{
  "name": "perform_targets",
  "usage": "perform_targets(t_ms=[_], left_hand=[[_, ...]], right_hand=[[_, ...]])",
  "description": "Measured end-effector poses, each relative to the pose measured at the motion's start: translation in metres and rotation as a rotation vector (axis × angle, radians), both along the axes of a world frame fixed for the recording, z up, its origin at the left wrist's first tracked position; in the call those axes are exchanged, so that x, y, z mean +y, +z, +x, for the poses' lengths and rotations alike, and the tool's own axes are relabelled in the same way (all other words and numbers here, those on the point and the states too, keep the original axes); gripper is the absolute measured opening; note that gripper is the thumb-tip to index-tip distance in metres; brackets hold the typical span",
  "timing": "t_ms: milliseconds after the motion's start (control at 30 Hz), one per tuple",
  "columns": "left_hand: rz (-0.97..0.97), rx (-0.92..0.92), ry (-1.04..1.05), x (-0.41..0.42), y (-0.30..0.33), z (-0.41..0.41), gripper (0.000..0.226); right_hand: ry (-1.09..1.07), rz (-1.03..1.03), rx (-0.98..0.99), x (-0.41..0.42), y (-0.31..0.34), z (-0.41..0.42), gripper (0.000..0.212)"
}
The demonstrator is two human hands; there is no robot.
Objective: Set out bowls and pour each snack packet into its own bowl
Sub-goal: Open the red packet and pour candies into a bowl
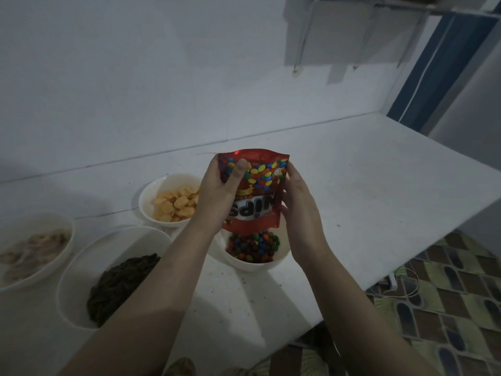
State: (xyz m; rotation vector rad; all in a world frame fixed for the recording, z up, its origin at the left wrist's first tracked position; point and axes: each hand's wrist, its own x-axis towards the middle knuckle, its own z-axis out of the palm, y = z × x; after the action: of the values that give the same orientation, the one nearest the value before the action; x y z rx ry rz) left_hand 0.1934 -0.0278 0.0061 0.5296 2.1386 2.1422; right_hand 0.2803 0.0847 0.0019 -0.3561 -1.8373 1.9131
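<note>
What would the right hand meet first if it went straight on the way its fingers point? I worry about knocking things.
Probably only the red packet that the right hand grips; beyond it, bare table, then wall. Depth is unclear.

Red candy packet [257, 191] upended over white bowl [253, 263], seemingly half-full of candies [253, 246]

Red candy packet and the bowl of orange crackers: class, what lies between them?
The left hand, gripping the red candy packet, fills the stretch to the bowl of orange crackers, seen in the head view.
</note>
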Motion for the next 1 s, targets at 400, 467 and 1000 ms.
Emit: perform_targets(t_ms=[400, 467, 1000], left_hand=[[0.055, 0.018, -0.063, -0.011, 0.007, -0.007, 0.029], [0.090, 0.036, -0.060, -0.010, 0.005, -0.008, 0.022], [-0.389, 0.033, -0.382, -0.034, -0.015, -0.029, 0.036]], right_hand=[[-0.059, -0.045, 0.033, -0.001, 0.014, -0.005, 0.022], [-0.106, -0.090, 0.055, 0.000, 0.014, -0.006, 0.015], [-0.254, -0.218, 0.173, 0.002, 0.028, -0.013, 0.024]])
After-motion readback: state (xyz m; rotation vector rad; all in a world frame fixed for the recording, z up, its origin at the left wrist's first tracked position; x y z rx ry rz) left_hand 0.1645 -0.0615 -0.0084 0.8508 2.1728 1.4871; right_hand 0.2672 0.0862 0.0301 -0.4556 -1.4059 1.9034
